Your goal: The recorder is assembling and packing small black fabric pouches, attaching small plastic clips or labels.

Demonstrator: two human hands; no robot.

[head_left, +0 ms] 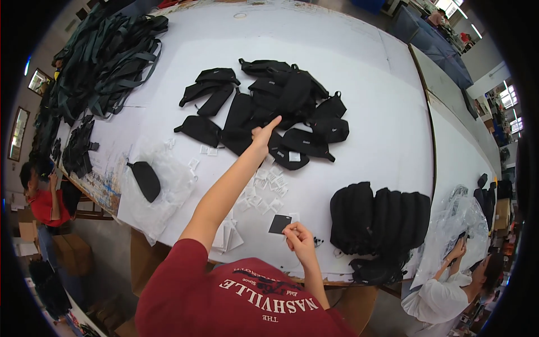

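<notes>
Workroom benches surround a wide white tabletop (382,129), its edges bowed by the lens. Across its middle sprawls a loose heap of zipped black fabric pouches (295,92), probably spread out so that single ones can be picked from arm's reach. Nearer the person lie small white square sachets (269,182), apparently scattered there to be handy to both hands.

Stretched well forward, the left arm runs nearly straight from a maroon sleeve (168,281), bringing the left hand (266,136) to the near side of the heap. One finger points ahead, with the thumb apart from it; the other fingers are hidden, so whether it grips a pouch cannot be told.

Close to the body, the right hand (301,241) is bent up from the table's near edge, thumb and fingertips pinched on the corner of a small square black card (279,224). That corner hold seems chosen to leave the card's face uncovered. Both hands are well apart. To the right, plump black pouches stand in a packed row (382,219), likely bunched to save space.
</notes>
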